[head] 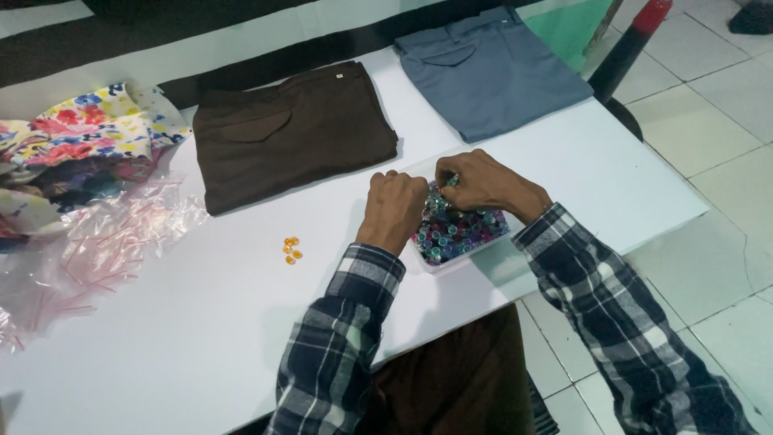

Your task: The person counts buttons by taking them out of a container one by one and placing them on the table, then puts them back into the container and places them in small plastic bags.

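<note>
Hands: 2 in tray | trousers: 2 | orange beads: maybe 5

Fingers of both hands curl down into the tray of beads; fingertips hidden, so what they pinch cannot be told. Left hand covers the tray's near-left corner, right hand its far end. Single beads too small to make out in shape. Orange beads on the table: count uncertain. Floral cloth cut off at left edge. Grey trousers cut at top edge. Clear plastic wrap runs out of frame at left.
</note>
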